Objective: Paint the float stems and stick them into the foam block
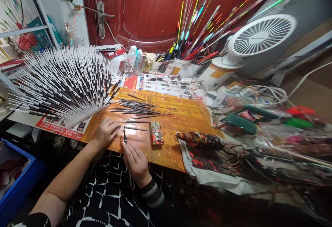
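**Two pinched hands bring a slim tool to a dark rod**

Take the small multicoloured block [157,140] as the centre of a clock, with 12 pointing away from the person. The left hand [107,132] is at 9 o'clock, its grip closed to a pinch on the near end of a dark rod [137,129]. The rod runs out toward 3, passing across the block; whether it touches the top there is hard to tell. Between 7 and 8 is the right hand [136,160], its grip closed, thumb against fingers, around a slim dark-tipped tool [125,139]. The tool points up toward 12, and its tip meets the rod or lies just beside it, close to the left fingertips.

More dark rods lie in a loose bundle [141,109] on the amber-covered tabletop [171,156] at 11. Toward 10, a pale stand [83,115] bristles with white-tipped sticks [64,78]. A clear bottle [130,62] is well back, just past 11. Bright thin floats rise from containers [181,67] between 12 and 1, and a white fan [263,35] is between 1 and 2. A dark-stained handled tool [202,139] lies at 3, with a whitish cloth [207,175] at 4.
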{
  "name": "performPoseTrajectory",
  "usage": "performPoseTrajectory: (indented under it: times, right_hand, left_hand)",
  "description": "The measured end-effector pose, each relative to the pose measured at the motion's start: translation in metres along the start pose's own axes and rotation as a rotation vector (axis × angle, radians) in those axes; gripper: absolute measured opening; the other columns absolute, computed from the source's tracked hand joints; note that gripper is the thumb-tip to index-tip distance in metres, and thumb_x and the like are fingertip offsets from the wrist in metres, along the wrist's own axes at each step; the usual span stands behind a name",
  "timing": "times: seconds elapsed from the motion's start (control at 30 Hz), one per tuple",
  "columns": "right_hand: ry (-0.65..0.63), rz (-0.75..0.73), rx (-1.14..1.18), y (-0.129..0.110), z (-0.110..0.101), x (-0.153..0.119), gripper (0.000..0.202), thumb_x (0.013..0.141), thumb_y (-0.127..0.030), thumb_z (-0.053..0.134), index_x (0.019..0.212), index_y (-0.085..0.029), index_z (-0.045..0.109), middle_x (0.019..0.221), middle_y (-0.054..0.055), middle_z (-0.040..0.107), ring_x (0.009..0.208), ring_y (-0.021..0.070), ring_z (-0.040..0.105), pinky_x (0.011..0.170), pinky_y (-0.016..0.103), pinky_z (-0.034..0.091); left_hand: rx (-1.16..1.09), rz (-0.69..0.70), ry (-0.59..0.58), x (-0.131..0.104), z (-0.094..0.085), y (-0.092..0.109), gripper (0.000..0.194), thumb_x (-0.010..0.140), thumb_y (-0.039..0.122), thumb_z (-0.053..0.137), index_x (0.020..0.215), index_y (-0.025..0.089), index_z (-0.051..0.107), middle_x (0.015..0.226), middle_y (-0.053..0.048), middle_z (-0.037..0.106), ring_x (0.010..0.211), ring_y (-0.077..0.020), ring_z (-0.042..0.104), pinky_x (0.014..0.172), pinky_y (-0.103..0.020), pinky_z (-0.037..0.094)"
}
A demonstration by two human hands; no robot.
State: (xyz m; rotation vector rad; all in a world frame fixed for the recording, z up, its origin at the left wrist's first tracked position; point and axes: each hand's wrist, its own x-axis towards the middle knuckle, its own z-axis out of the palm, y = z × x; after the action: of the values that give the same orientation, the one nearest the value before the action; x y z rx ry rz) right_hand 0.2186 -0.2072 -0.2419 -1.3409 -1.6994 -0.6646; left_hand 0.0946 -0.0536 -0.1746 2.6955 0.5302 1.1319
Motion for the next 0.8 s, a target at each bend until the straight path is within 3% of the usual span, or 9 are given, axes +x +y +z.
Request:
performPoseTrajectory:
  times: [0.13,0.27,0.47,0.8]
  right_hand:
    - [-0.009,0.005,0.077,0.001,-0.004,-0.001,0.064,0.094,-0.006,0.055,0.156,-0.011,0.036,0.116,0.015,0.074,0.107,0.0225,0.071,0.091,0.036,0.062]
    - [0.026,0.002,0.154,0.012,-0.023,-0.004,0.065,0.091,-0.004,0.057,0.154,-0.012,0.04,0.111,0.014,0.075,0.105,0.0223,0.071,0.087,0.036,0.064]
    - [0.104,0.085,0.033,0.042,-0.053,-0.019,0.063,0.092,-0.004,0.058,0.152,-0.016,0.045,0.107,0.012,0.075,0.098,0.0212,0.071,0.083,0.035,0.064]
    - [0.114,0.114,-0.115,0.048,-0.049,-0.025,0.063,0.093,-0.007,0.061,0.152,-0.017,0.045,0.105,0.01,0.076,0.095,0.0198,0.072,0.086,0.033,0.061]
  left_hand:
    - [-0.004,-0.003,-0.012,-0.002,0.001,-0.003,0.017,0.101,0.024,0.054,0.097,0.02,0.071,0.089,-0.005,0.07,0.083,-0.0187,0.056,0.079,-0.034,0.047]
    - [0.002,0.009,-0.004,0.001,-0.001,-0.002,0.017,0.101,0.023,0.054,0.099,0.019,0.07,0.088,-0.005,0.071,0.083,-0.0189,0.057,0.078,-0.034,0.048]
    - [-0.003,-0.002,0.008,0.005,-0.005,-0.001,0.02,0.102,0.026,0.053,0.097,0.02,0.072,0.087,-0.006,0.07,0.083,-0.0195,0.058,0.076,-0.034,0.049]
    - [-0.005,-0.001,-0.013,0.005,-0.007,-0.004,0.018,0.101,0.025,0.054,0.099,0.021,0.071,0.09,-0.005,0.071,0.085,-0.0195,0.058,0.08,-0.035,0.049]
